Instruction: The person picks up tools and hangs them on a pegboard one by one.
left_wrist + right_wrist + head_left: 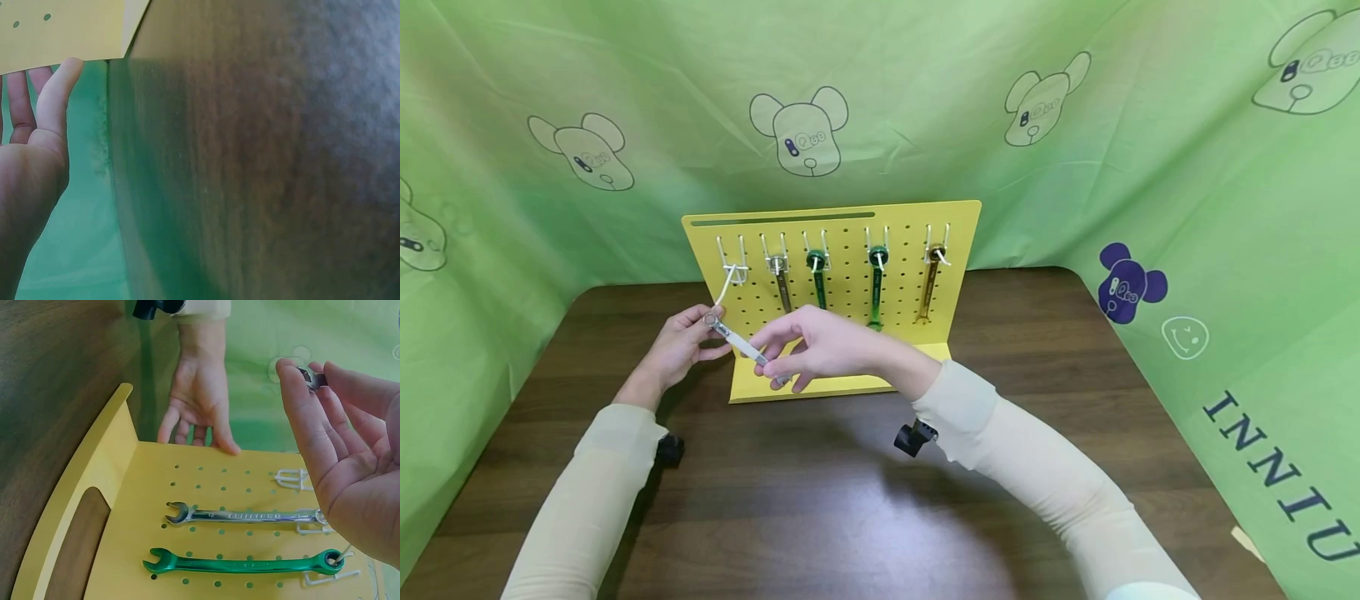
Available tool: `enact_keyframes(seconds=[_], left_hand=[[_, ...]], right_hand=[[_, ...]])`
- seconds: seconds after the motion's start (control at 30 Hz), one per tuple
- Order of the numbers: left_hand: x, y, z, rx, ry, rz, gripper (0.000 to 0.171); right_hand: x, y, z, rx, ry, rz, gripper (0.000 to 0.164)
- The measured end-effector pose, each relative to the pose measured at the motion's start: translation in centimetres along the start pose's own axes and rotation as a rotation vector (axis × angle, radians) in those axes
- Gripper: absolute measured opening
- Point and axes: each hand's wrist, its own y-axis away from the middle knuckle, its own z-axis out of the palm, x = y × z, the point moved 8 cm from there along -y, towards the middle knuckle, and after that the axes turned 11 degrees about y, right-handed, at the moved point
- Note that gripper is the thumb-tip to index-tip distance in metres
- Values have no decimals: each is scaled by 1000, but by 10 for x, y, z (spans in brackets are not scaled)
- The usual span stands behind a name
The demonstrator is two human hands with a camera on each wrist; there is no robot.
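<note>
My right hand (820, 346) pinches a silver combination wrench (737, 340) between thumb and fingers. Its ring end points up and left toward the leftmost white hook (727, 279), and its jaw end sits by my fingertips. In the right wrist view the wrench (310, 378) appears end-on in my right hand (356, 444). At the left edge of the yellow pegboard (850, 233), my left hand (681, 346) grips the board. From the right wrist, the left hand's thumb (224, 434) shows over that edge, other fingers partly hidden behind it.
On other hooks hang a silver wrench (782, 287), two green wrenches, including one in the middle (876, 287), and a brownish-gold wrench (929, 287). The pegboard's foot (820, 388) rests on a dark wooden table (820, 500). Green printed cloth (910, 150) surrounds the table.
</note>
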Motion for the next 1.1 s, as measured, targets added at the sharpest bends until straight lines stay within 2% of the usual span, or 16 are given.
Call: enact_keyframes(seconds=[0.37,0.7,0.9,1.1], left_hand=[[1,-1,0,7,-25,-2,19],[-1,-2,-1,7,0,-10,23],[0,-4,-2,13,0,-9,23],[-2,-3,-3,15,-13,-12,22]], right_hand=[[5,0,-6,20,-79,49,26],[26,-9,-4,25,-180,110,25],[43,-19,-4,75,-275,144,23],[61,-30,-2,145,-273,187,23]])
